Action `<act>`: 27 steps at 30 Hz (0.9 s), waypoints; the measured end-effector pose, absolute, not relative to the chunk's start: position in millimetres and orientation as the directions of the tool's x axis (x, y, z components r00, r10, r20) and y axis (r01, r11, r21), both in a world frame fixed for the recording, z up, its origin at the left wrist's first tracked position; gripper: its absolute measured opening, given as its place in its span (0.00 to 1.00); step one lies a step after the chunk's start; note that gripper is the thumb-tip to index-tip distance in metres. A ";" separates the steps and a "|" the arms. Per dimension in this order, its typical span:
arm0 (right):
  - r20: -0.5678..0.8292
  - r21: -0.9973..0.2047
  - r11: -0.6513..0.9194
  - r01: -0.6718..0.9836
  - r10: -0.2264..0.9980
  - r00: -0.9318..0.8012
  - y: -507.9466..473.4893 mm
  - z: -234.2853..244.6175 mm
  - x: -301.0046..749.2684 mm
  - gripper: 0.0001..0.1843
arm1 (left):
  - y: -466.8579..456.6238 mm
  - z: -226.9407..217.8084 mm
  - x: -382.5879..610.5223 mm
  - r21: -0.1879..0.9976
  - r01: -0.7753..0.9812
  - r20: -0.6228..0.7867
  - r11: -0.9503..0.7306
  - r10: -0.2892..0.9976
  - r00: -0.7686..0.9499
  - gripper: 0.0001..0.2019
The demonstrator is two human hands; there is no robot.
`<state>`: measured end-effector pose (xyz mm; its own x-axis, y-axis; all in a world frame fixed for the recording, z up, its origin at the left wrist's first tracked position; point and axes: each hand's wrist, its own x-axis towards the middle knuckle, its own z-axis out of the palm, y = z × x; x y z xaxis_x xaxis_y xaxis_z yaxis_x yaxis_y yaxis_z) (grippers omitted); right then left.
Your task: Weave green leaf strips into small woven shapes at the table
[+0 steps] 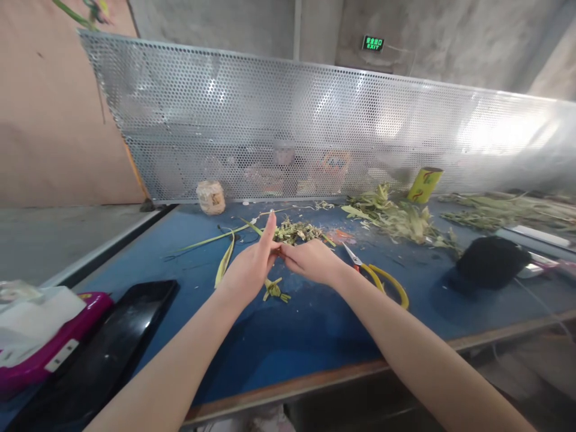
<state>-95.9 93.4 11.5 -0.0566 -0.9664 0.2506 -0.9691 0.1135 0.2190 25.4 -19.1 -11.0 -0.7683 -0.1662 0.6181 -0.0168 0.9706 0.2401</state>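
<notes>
My left hand (249, 264) and my right hand (310, 261) meet over the blue table (315, 327), fingertips pinched together on a small woven piece of green leaf strips (274, 290) that hangs below them. The left forefinger sticks up straight; the other left fingers are curled. My right hand is closed on the same piece. Long green leaf strips (225, 255) lie on the table just left of and beyond my hands. A heap of leaf trimmings (297, 231) sits right behind them.
Yellow-handled scissors (378, 276) lie right of my right wrist. A black cap (488, 261) and more leaf piles (396, 216) lie at right. A twine roll (210, 197) and yellow tube (425, 184) stand by the perforated metal screen (315, 120). A black tray (117, 336) and pink case (54, 348) sit at left.
</notes>
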 end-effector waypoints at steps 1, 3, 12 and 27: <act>0.257 0.218 0.107 -0.970 -0.965 -0.049 93.6 11.2 -95.9 0.16 | -18.7 -11.1 25.6 0.254 -0.021 0.614 0.967 -0.178 -0.769 0.37; 0.269 0.216 0.093 -0.972 -0.963 -0.032 94.0 10.4 -95.7 0.16 | -17.1 -10.9 25.8 0.281 -0.026 0.603 0.959 -0.198 -0.772 0.38; 0.319 0.168 0.175 -0.970 -0.941 -0.115 94.8 11.2 -94.3 0.16 | -14.2 -5.5 25.9 0.324 -0.033 0.632 0.946 -0.242 -0.736 0.41; 0.090 -0.845 0.074 -0.530 -0.956 -0.278 77.7 -6.5 -99.1 0.11 | -11.2 -6.1 27.8 0.080 -0.075 0.615 0.994 -0.109 -0.781 0.36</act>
